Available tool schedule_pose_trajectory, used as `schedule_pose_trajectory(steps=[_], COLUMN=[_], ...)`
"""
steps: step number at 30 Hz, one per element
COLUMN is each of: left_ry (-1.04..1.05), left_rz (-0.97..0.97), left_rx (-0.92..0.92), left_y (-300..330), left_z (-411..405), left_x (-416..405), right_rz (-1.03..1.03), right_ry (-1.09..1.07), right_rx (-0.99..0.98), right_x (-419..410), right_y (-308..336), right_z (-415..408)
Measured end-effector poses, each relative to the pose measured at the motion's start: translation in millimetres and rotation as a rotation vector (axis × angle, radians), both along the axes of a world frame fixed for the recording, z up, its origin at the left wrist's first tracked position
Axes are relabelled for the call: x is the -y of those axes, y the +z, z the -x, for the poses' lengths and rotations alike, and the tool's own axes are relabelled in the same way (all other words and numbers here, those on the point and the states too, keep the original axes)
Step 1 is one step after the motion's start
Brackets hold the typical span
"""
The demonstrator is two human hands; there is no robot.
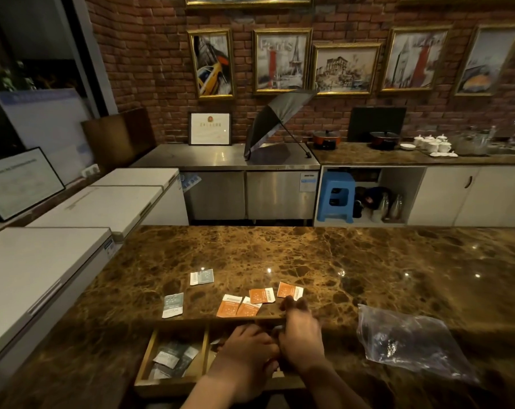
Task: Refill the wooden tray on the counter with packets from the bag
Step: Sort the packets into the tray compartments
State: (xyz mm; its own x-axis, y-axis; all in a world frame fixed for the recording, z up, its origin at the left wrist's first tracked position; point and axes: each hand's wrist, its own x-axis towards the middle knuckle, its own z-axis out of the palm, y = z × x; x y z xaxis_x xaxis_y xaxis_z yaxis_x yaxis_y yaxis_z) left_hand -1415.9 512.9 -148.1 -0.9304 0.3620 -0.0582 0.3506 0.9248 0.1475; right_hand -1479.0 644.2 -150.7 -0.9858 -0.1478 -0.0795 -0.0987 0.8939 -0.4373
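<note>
The wooden tray (pixel 150 354) sits at the counter's near edge, split by a divider. Its left compartment holds several grey-teal packets (pixel 171 360). Both hands are over the right compartment and hide most of it. My left hand (pixel 246 354) is curled there, fingers down in the compartment. My right hand (pixel 302 335) lies beside it, blurred, fingertips stretched toward the orange packets. What either hand holds is hidden. Several orange packets (pixel 240 305) lie on the counter just beyond the tray, and two grey-teal packets (pixel 202 276) lie further left. The clear plastic bag (pixel 410 343) lies flat to the right.
The brown marble counter (pixel 368 261) stretches far and right. White chest freezers (pixel 43 261) stand at the left. Behind are a steel cabinet with an open black umbrella (pixel 275 122), a blue stool (pixel 337 196), pots and white cups on a back counter.
</note>
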Motion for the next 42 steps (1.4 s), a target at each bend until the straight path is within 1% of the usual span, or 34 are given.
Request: schedule_pose_trajectory(steps=[3,6,10,12,14,16,18,20,22,24,26,28,31,34,38,42], left_ry=[-0.008,-0.007,0.007,0.018,0.052,0.133,0.254,0.341,0.359,0.342,0.303,0.258,0.228,0.216,0.184,0.147], left_rz=[-0.040,-0.088,-0.119,-0.135,-0.176,-0.234,-0.291,-0.307,-0.283,-0.227,-0.154,-0.090,-0.036,-0.022,-0.038,-0.019], left_rx=[0.027,0.025,0.051,0.056,0.039,-0.046,-0.165,-0.214,-0.204,-0.178,-0.118,-0.061,-0.036,-0.049,-0.049,-0.035], left_y=[0.7,0.9,1.4,1.6,2.3,4.0,6.5,8.2,9.3,7.7,4.3,-0.8,-5.7,-3.5,-2.1,-7.2], left_z=[-1.7,-1.6,-1.5,-1.0,-1.8,-2.3,-2.2,-4.0,-6.5,-9.5,-12.8,-14.8,-16.8,-14.6,-13.1,-12.5], left_x=[2.0,2.6,4.1,3.6,4.4,9.7,21.2,36.2,51.6,64.8,73.4,76.4,76.9,78.0,80.1,81.2], right_rz=[0.173,0.300,0.440,0.478,0.446,0.330,0.171,0.103,0.137,0.144,0.128,0.092,-0.015,-0.075,-0.088,-0.152], right_ry=[-0.063,-0.107,-0.110,-0.074,0.006,0.155,0.328,0.407,0.376,0.311,0.272,0.256,0.317,0.348,0.344,0.383], right_rx=[-0.015,-0.051,-0.029,-0.053,-0.111,-0.112,-0.005,0.106,0.089,-0.026,-0.080,-0.066,0.005,-0.002,-0.065,0.015], right_x=[0.3,-4.9,-15.6,-21.1,-25.6,-29.2,-31.3,-31.5,-31.2,-31.8,-32.8,-34.4,-35.7,-34.2,-28.2,-20.7], right_y=[3.0,9.1,24.3,31.4,32.4,26.3,19.7,16.7,19.2,23.8,26.9,29.5,29.5,29.0,32.2,32.2], right_z=[-2.1,-3.0,4.0,4.0,0.2,-5.5,-11.9,-15.3,-15.2,-13.1,-11.7,-13.4,-18.0,-23.4,-26.7,-30.4])
